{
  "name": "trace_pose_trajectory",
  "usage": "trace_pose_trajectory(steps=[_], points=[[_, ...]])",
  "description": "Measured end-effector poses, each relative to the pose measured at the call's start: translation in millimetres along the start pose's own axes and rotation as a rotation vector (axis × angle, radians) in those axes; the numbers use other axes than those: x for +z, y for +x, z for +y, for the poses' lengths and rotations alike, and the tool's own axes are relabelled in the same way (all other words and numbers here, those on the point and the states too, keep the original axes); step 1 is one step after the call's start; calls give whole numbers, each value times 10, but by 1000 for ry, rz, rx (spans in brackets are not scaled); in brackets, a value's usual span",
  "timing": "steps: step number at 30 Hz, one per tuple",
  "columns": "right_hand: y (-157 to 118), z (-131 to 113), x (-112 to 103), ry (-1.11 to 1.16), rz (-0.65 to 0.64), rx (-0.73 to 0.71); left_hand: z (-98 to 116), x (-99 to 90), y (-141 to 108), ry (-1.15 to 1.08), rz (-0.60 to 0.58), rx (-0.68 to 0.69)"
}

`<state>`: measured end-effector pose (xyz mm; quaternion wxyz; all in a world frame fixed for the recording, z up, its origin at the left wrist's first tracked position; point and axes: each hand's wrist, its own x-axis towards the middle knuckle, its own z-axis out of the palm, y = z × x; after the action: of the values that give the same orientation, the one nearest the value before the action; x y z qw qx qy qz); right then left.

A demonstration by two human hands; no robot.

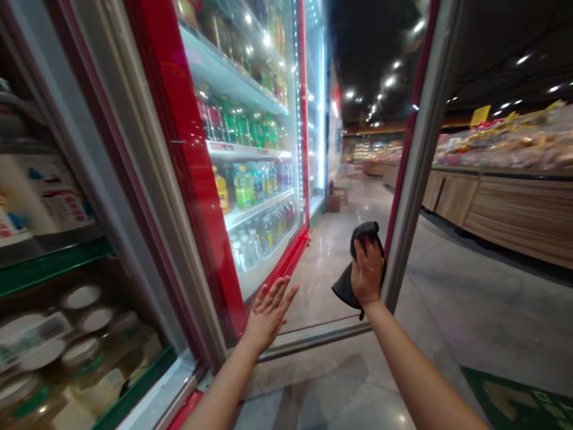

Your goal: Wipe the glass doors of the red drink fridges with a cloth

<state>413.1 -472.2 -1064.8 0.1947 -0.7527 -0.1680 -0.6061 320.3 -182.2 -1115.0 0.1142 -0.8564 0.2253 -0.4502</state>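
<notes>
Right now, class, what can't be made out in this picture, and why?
Head view:
Black cloth: partly hidden by the right hand.
Left hand: palm hidden by its back.
Lidded jars: labels blurred.
Drink bottles: most labels too small.
Green floor sign: cut off by right and bottom edges.

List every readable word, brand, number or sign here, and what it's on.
No text is legible.
Packages, left: printed, blurred.
Jar labels: blurred.
Bottle labels: too small.
Shelf-edge label: too small.
Yellow sign: too blurred.
Green floor panel: pale marks, unreadable.
</notes>
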Motion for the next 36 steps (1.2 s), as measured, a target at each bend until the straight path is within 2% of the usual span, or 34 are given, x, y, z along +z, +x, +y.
trace_pose_trajectory(steps=[2,4,7,9,12,14,18,20,23,25,27,29,31,32,34,36], points=[[98,187,-14,19,102,168,-17,39,-15,-11,5,6],[271,309,-11,51,142,272,-31,52,-23,-25,0,8],[429,375,-1,83,153,296,-39,37,-18,-34,-5,6],[327,379,-7,74,161,256,-43,23,-10,-41,-1,7],[15,386,-40,18,180,199,-51,12,-5,-58,16,21],[-50,385,-68,-4,179,199,-53,9,-4,-66,28,31],[339,203,-94,51,156,211,-42,-1,-1,-49,40,33],[491,32,-93,45,82,162,-36,-5,-2,-35,40,32],[358,-115,-117,-6,-78,-81,-29,-9,-13,-18,32,27],[167,-72,-159,-6,-118,-245,-24,-9,-29,-7,23,24],[88,15,-201,-15,-57,-196,-17,-9,-47,2,12,20],[181,20,-212,-21,39,-40,-11,-9,-63,10,6,21],[351,-127,-188,-25,79,48,-8,-13,-76,11,4,29],[416,-242,-169,-29,65,35,-8,-15,-82,8,3,35],[440,-467,-143,-38,-7,-102,-10,-20,-93,0,0,43],[333,-575,-149,-28,-75,-294,-12,-22,-106,-5,-9,47]])
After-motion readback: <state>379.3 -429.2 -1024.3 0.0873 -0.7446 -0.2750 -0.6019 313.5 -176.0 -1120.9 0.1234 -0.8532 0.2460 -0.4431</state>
